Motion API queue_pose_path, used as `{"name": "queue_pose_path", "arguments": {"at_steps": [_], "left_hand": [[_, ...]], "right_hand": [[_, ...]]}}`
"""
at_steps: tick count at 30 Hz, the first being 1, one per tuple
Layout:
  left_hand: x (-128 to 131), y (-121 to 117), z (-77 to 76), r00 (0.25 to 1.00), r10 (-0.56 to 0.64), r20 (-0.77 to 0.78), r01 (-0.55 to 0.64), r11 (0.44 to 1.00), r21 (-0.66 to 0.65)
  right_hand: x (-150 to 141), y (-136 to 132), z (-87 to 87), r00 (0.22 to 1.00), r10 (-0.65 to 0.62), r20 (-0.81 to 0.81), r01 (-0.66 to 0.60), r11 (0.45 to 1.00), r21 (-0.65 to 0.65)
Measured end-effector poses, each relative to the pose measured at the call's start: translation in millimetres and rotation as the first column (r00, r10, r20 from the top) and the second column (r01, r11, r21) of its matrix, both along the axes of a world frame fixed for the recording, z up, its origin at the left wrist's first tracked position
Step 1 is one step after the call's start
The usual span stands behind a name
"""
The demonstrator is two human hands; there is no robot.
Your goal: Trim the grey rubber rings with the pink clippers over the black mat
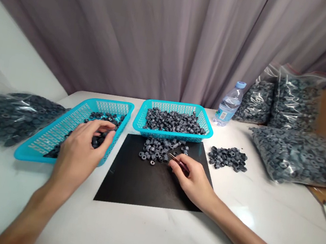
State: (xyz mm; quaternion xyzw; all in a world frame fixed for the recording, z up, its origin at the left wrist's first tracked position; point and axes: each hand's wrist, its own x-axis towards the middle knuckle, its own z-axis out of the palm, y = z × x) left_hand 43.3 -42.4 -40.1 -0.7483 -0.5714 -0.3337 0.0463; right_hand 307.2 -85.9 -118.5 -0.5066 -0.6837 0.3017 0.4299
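My left hand [85, 142] hovers over the near right side of the left blue basket [34, 155], its fingers curved with the thumb apart from them. Small dark grey rings [98, 140] show between thumb and fingers, apparently lying in the basket below. In my right hand [193, 178] is a pair of dark reddish tweezers [185, 167], pinched between thumb and fingers. Their tips point left, at the edge of a loose pile of grey rings [154, 147] on the black mat [146, 189]. One ring [152, 163] lies at the pile's near edge.
A second blue basket [171, 135], full of rings, stands behind the mat. Another ring pile [228, 158] lies right of it. A water bottle [229, 105] stands behind. Bags of rings flank the table: one at left [21, 116], several at right [302, 158].
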Motion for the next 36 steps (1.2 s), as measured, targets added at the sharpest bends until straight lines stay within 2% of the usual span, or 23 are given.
{"name": "queue_pose_path", "arguments": {"at_steps": [4,7,10,14,19,23,26,30,36], "left_hand": [[-17.1,8.9,2.7,0.969,0.159,-0.191,-0.158,0.987,0.019],[-22.4,14.5,-1.3,0.944,0.167,-0.283,-0.145,0.985,0.095],[-14.9,12.4,-3.5,0.973,0.054,-0.223,-0.026,0.992,0.124],[10.9,-4.4,-7.4,0.988,-0.130,-0.087,0.140,0.982,0.123],[41.7,-26.5,-26.4,0.938,-0.341,0.063,0.342,0.940,-0.011],[55.4,-37.3,-43.1,0.893,-0.412,0.183,0.441,0.882,-0.167],[60.9,-41.5,-49.6,0.853,-0.452,0.261,0.509,0.832,-0.223],[63.6,-42.5,-52.7,0.823,-0.497,0.276,0.558,0.799,-0.225],[61.8,-41.5,-57.2,0.797,-0.556,0.238,0.593,0.794,-0.133]], "right_hand": [[0.1,0.2,-0.3,1.000,-0.006,0.008,0.006,1.000,0.016],[0.3,0.7,-0.7,1.000,-0.004,0.011,0.004,1.000,0.019],[0.5,1.4,-1.2,1.000,-0.006,0.005,0.006,1.000,0.010],[0.8,1.3,-1.3,1.000,0.000,-0.023,0.000,1.000,-0.021],[1.8,0.1,-0.6,0.973,0.093,-0.213,-0.117,0.988,-0.105],[2.8,0.1,0.6,0.915,0.164,-0.368,-0.228,0.964,-0.139],[3.7,-0.4,1.4,0.869,0.204,-0.450,-0.304,0.939,-0.162],[4.6,-0.7,1.4,0.857,0.219,-0.467,-0.330,0.929,-0.170],[4.2,1.6,-2.5,0.840,0.187,-0.509,-0.331,0.920,-0.209]]}}
